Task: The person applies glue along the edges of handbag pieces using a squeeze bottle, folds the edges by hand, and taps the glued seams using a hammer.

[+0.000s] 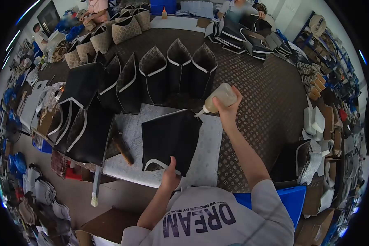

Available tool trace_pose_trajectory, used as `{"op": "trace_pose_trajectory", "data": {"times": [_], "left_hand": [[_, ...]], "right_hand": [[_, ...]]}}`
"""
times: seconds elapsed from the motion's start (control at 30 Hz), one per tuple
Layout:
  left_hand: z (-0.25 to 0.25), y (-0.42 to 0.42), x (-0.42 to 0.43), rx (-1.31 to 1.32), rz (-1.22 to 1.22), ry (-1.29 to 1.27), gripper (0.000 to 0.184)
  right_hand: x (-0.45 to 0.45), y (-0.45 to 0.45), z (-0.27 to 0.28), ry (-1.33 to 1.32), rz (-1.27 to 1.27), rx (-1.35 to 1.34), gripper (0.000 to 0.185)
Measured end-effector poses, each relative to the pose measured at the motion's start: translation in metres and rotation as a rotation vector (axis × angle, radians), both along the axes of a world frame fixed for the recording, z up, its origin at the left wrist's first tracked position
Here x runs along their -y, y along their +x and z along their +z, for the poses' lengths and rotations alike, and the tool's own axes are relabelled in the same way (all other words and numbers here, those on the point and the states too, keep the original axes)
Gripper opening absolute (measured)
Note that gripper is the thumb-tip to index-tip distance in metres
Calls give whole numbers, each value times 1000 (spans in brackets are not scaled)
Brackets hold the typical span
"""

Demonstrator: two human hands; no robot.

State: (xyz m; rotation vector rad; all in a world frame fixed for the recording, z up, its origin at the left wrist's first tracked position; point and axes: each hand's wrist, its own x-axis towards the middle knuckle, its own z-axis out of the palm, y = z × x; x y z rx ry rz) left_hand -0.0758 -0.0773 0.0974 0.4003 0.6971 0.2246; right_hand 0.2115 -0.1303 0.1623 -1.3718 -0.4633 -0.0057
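A black bag piece (168,139) with a white-edged opening lies over the pale work sheet in front of me. My left hand (171,174) grips its near edge by the white trim, thumb on top. In my right hand (229,104) is a squeeze bottle (221,97) of yellowish liquid, tilted down to the left. Its white nozzle meets or nearly meets the far right corner of the black piece. A brown-handled tool (123,149) rests on the sheet to the left.
Black bags (153,82) with white rims stand in a row beyond the sheet, and more (88,135) lean at the left. Patterned bags (126,30) stand farther back. Two people sit across the patterned table (250,78). A blue bin (291,201) is at the near right.
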Motion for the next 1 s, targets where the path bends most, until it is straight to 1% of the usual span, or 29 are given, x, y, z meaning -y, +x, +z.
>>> {"op": "trace_pose_trajectory", "data": {"times": [0.1,0.2,0.3,0.4,0.5,0.6,0.7,0.8,0.9,1.0], "left_hand": [[2,1,1,117,-10,29,65],[8,4,2,139,23,30,64],[5,5,5,97,34,2,63],[3,6,8,45,68,-18,61],[0,4,3,88,62,-20,62],[8,3,0,144,47,8,60],[13,6,2,72,93,28,59],[16,5,2,72,106,4,58],[14,6,1,108,128,15,58],[20,3,1,105,113,28,60]], "right_hand": [[-2,-6,-5,5,-5,35,89],[-2,-10,-9,8,-62,43,89],[4,-9,-13,-32,-73,70,83],[9,3,-32,-6,-170,-82,83],[21,2,-39,136,-158,-403,87],[28,-9,-41,109,-192,-671,90],[38,-18,-48,90,-119,-792,84],[42,-42,-40,59,-183,-863,72],[60,-50,-38,113,152,-823,85],[55,-46,-49,151,-7,-828,81]]}}
